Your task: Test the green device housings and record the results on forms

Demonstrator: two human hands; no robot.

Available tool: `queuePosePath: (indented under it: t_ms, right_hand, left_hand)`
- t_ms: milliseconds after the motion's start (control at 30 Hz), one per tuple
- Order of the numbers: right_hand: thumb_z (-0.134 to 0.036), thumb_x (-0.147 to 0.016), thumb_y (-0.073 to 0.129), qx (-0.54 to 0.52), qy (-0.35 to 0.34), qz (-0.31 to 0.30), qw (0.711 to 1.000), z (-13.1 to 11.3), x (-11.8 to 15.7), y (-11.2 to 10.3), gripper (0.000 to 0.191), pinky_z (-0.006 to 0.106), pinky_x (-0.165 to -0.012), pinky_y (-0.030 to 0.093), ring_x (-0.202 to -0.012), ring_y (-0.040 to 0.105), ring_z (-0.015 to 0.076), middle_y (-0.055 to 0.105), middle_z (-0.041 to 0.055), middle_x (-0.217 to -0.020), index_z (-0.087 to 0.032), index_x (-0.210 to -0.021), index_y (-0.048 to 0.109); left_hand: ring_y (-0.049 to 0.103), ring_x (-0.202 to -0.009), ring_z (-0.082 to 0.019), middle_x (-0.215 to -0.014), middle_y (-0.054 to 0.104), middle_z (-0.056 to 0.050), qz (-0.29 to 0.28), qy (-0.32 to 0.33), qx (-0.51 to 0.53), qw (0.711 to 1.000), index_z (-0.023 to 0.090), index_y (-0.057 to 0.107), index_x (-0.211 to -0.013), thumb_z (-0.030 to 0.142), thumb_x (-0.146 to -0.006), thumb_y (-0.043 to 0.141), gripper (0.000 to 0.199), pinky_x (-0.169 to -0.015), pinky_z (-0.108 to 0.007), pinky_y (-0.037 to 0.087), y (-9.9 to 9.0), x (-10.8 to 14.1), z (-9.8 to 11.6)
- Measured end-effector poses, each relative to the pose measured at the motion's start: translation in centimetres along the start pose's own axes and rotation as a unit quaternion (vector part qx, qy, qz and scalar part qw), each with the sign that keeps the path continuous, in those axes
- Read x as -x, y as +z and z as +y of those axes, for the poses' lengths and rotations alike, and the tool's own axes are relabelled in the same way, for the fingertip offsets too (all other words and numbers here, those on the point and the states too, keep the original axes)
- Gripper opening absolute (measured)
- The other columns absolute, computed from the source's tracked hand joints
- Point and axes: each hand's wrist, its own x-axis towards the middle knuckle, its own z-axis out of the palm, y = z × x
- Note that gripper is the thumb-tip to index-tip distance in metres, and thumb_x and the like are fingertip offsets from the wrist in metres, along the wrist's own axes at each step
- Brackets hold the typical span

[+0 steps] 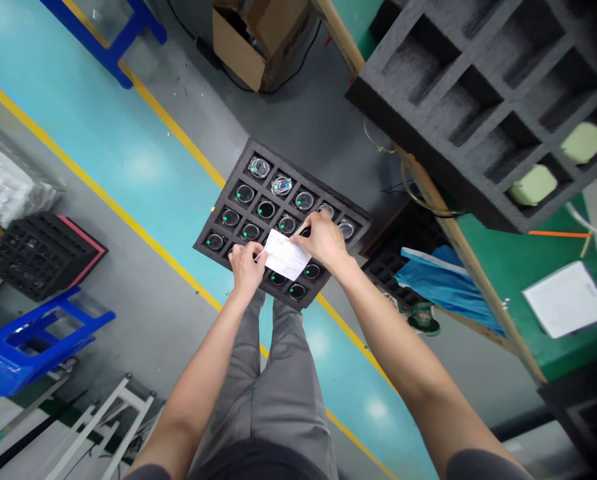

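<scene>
A white paper slip (287, 255) is held by both hands: its left edge is nipped by the left hand (247, 267), its far right edge by the right hand (322, 239), so each grip is narrow, closed on thin paper. Light, limp handling is to be expected, with easy creasing or tearing; the slip is best taken by its edges, so that its markings (too small to be read here) are left uncovered. It is spread over the near middle of a dark foam tray (294, 175), in whose compartments glossy round pieces (245, 194), many green-dotted, are seated. What the tray is borne by cannot be told. The foam seems light and dentable, best taken by opposite sides; the pieces may prove slippery and easily scratched. To the right, a larger foam block (393, 133) with two pale pieces (585, 143) is carried by a green desk (501, 263); to the left, a blue stool (3, 367) is seen.
</scene>
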Motion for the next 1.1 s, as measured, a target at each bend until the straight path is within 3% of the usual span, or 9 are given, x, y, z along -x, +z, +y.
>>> queuePosePath:
  t_ms: [133,267,433,533,633,833,933,1033,1100]
  right_hand:
    - [-0.046,-0.073,0.08,-0.011,0.032,0.004,0.999,-0.3,-0.2,-0.5,0.052,0.04,-0.082,0.05,-0.098,0.066,0.0308,0.062,0.0126,-0.117,-0.019,-0.11,0.055]
    - [-0.048,-0.073,0.081,-0.066,0.104,0.055,0.991,1.0,-1.6,-1.5,0.065,0.04,-0.084,0.049,-0.096,0.066,0.0297,0.068,0.0109,-0.106,-0.018,-0.119,0.047]
    - [-0.047,-0.08,0.074,-0.126,0.113,0.09,0.982,2.9,-3.0,-2.4,0.05,0.039,-0.085,0.048,-0.089,0.065,0.0271,0.068,0.0038,-0.088,-0.022,-0.115,0.048]
    - [-0.055,-0.08,0.072,-0.121,0.099,0.074,0.985,2.6,-2.3,-2.0,0.057,0.042,-0.087,0.05,-0.094,0.066,0.0282,0.069,0.0066,-0.099,-0.022,-0.118,0.047]
    - [-0.058,-0.074,0.077,-0.084,0.072,0.079,0.991,1.7,-1.5,-1.2,0.068,0.044,-0.089,0.051,-0.108,0.064,0.0319,0.063,0.0132,-0.12,-0.021,-0.121,0.046]
    - [-0.05,-0.076,0.08,-0.075,0.054,0.091,0.992,0.5,-1.6,-0.2,0.066,0.046,-0.088,0.053,-0.112,0.061,0.0345,0.058,0.0171,-0.125,-0.017,-0.124,0.048]
    - [-0.047,-0.077,0.08,-0.104,0.041,0.099,0.989,-0.2,-1.4,-0.1,0.064,0.047,-0.087,0.054,-0.114,0.059,0.0354,0.058,0.0176,-0.125,-0.016,-0.125,0.05]
    - [-0.048,-0.083,0.072,-0.213,0.001,0.148,0.966,0.8,-0.4,0.4,0.055,0.043,-0.091,0.053,-0.113,0.06,0.0293,0.06,0.0151,-0.124,-0.018,-0.125,0.051]
    - [-0.052,-0.089,0.061,-0.327,0.04,0.232,0.915,3.1,0.8,1.5,0.048,0.039,-0.096,0.051,-0.109,0.061,0.0234,0.061,0.0129,-0.122,-0.02,-0.123,0.053]
  left_hand:
    - [0.055,-0.099,-0.026,-0.092,0.072,-0.002,-0.003,0.003,-0.003,1.0,0.024,0.063,-0.085,0.023,-0.086,0.074,0.012,-0.089,-0.038,0.037,-0.1,0.0,0.0]
    - [0.056,-0.1,-0.026,-0.095,0.071,-0.004,0.007,0.013,-0.012,1.0,0.023,0.065,-0.09,0.024,-0.087,0.072,0.008,-0.09,-0.039,0.039,-0.1,0.2,-0.4]
    - [0.051,-0.128,-0.033,-0.137,0.061,-0.016,0.055,0.099,-0.102,0.988,0.02,0.063,-0.133,0.03,-0.096,0.058,0.039,-0.105,-0.047,0.037,0.6,1.4,1.1]
    - [0.032,-0.151,-0.034,-0.161,0.042,-0.012,-0.026,0.185,-0.159,0.969,0.028,0.054,-0.148,0.033,-0.101,0.045,0.048,-0.119,-0.055,0.025,1.7,2.4,2.7]
    - [0.014,-0.158,-0.037,-0.169,0.025,-0.011,-0.08,0.187,-0.205,0.957,0.025,0.042,-0.157,0.039,-0.101,0.045,0.058,-0.124,-0.061,0.013,2.4,3.0,3.1]
    - [0.007,-0.159,-0.038,-0.169,0.016,-0.017,-0.071,0.152,-0.252,0.953,0.015,0.035,-0.16,0.048,-0.099,0.046,0.07,-0.126,-0.059,0.013,2.1,3.4,2.3]
    - [0.008,-0.158,-0.04,-0.17,0.014,-0.017,-0.063,0.148,-0.272,0.949,0.017,0.033,-0.161,0.049,-0.098,0.048,0.073,-0.125,-0.062,0.012,2.3,3.5,2.6]
    - [0.012,-0.157,-0.041,-0.168,0.02,-0.02,-0.061,0.171,-0.269,0.946,0.014,0.035,-0.159,0.049,-0.099,0.047,0.071,-0.124,-0.063,0.014,1.1,3.7,2.1]
    - [0.015,-0.157,-0.041,-0.165,0.026,-0.024,-0.013,0.19,-0.237,0.953,0.009,0.038,-0.155,0.053,-0.099,0.043,0.071,-0.124,-0.062,0.017,-1.6,2.5,0.8]
